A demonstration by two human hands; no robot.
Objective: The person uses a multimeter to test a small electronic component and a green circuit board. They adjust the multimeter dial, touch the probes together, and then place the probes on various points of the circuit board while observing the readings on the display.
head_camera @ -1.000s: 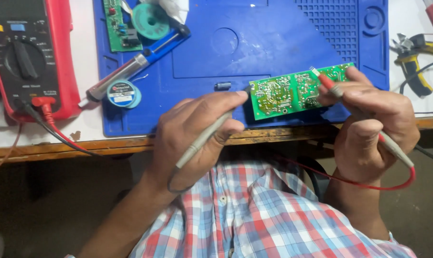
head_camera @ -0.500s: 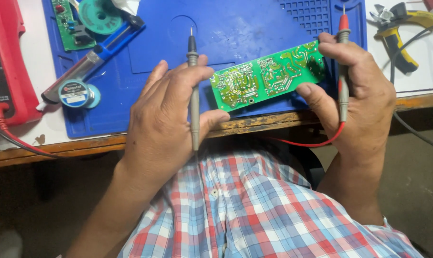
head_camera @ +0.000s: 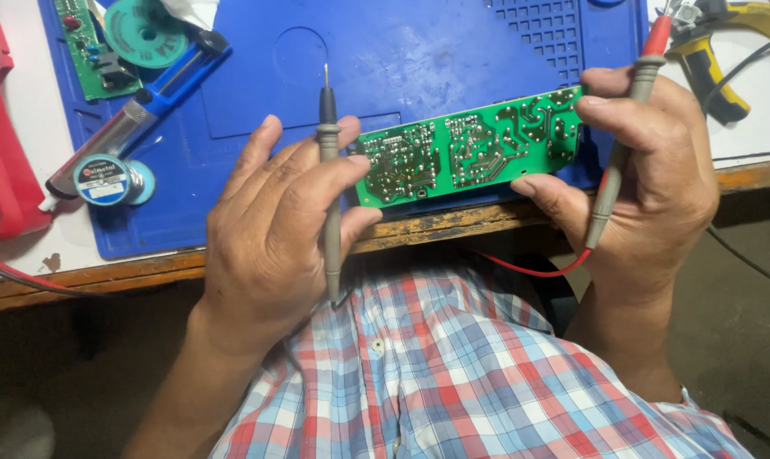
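**Two probes, one board held at the bench edge**

The person holds a green rectangular circuit board, solder side up, over the near edge of a blue silicone work mat on the wooden bench. The left hand pinches the board's left end while its grip is also closed around a grey probe with a black collar and bare metal tip, which points away from the body and touches nothing. The right hand supports the board's right end, its grip clamped on a grey probe with a red collar; a red lead trails from it toward the checked shirt.

To probe well, the board would best rest flat on the mat so that the fingers are free to steer each tip onto a single solder pad, with the tips kept from bridging neighbouring joints.

Counted: two probes, two circuit boards (the second, smaller green one lies at the far left), one blue-handled soldering iron, one small round blue-labelled tin, one teal spool, one red meter casing at the left edge, and one yellow-handled pliers at the far right.
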